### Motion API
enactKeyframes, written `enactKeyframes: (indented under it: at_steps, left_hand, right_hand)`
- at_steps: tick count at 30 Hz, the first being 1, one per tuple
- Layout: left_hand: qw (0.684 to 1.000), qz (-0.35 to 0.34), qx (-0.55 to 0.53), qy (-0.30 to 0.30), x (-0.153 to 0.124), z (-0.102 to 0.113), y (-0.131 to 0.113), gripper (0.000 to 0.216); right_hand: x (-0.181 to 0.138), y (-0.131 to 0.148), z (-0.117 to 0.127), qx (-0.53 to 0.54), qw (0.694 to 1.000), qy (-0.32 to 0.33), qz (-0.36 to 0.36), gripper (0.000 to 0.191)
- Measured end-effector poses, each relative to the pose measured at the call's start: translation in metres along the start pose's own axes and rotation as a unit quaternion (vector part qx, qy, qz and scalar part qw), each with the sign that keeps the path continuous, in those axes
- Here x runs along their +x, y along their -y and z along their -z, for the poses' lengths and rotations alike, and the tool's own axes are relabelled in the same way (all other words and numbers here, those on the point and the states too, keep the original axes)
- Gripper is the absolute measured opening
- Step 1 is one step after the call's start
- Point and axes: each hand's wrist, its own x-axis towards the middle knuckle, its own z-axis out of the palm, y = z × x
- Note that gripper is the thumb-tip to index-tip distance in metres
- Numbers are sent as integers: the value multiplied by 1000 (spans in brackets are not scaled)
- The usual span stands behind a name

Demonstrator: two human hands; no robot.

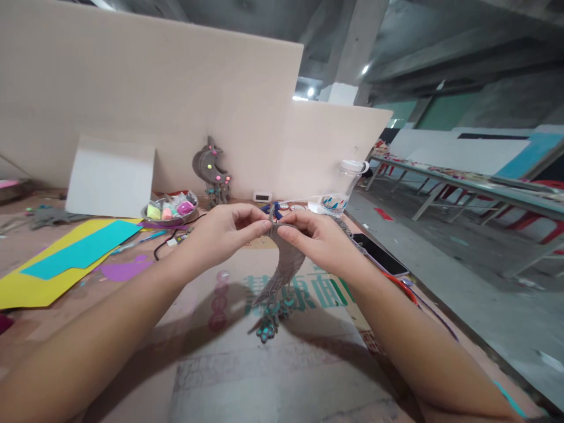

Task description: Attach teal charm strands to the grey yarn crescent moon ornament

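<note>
A grey crescent-moon ornament (288, 258) hangs from my fingers above a printed board (247, 370), with small grey and turquoise dangling pieces at its lower end. My left hand (235, 226) pinches the top of the crescent, where a grey cord or loop rises. Close beside it, my right hand (315, 232) grips the crescent's upper edge between thumb and fingers. The exact spot under the fingertips is hidden. Behind the hands lies something dark blue, partly covered. A similar grey crescent ornament (209, 167) with pink and yellow dots leans against the upright panel.
At left lie yellow (26, 288) and turquoise sheets (83, 249), a white card (112, 176) and a bowl of colored clay (170, 208). A lidded bottle (343, 188) and a phone (381, 255) are at right, near the table edge. A tall panel (176, 88) stands behind.
</note>
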Motion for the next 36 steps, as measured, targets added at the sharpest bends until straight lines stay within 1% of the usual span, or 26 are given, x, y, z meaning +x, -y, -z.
enactKeyframes:
  at_steps: [3, 6, 10, 13, 18, 21, 24, 26, 28, 33, 35, 36]
  left_hand:
    - [1000, -3, -5, -1, 1, 0, 0, 35]
    - [1000, -3, -17, 4, 1, 1, -1, 34]
    - [999, 8, -34, 42, 2, 2, 1, 37]
    - [997, -1, -41, 68, 3, 1, 1, 34]
    - [998, -17, 5, 58, 2, -2, -4, 28]
    - [998, -18, 29, 55, 1, -1, -5, 27]
    - [999, 1, 42, 28, 0, 0, -3, 29]
    - [999, 8, 40, 16, 0, 0, -1, 33]
    - [999, 8, 21, 27, 1, 1, -1, 34]
    - [996, 0, -30, 88, 3, 8, -1, 29]
    - [995, -3, -32, 97, 2, 9, -2, 29]
    - [995, -5, -29, 93, 2, 9, -2, 30]
  right_hand:
    - [1, -1, 0, -20, 1000, 14, 9, 20]
    - [1, 0, 0, -49, 999, 8, 17, 22]
    - [0, 4, 0, -82, 997, -1, 8, 20]
    - [-1, 7, 1, -96, 995, -10, 6, 21]
    - [-2, 8, 1, -125, 992, -7, 18, 22]
    - [-2, 7, 1, -104, 994, 5, 14, 23]
    - [-1, 5, 3, -40, 999, 16, 8, 27]
    - [-1, 4, 4, -19, 1000, 22, 0, 27]
    - [0, 3, 6, -26, 999, 30, -9, 25]
    - [0, 0, 8, -42, 998, 32, -18, 23]
    - [0, 0, 8, -39, 999, 30, -21, 23]
    - [0, 0, 8, -38, 999, 31, -21, 23]
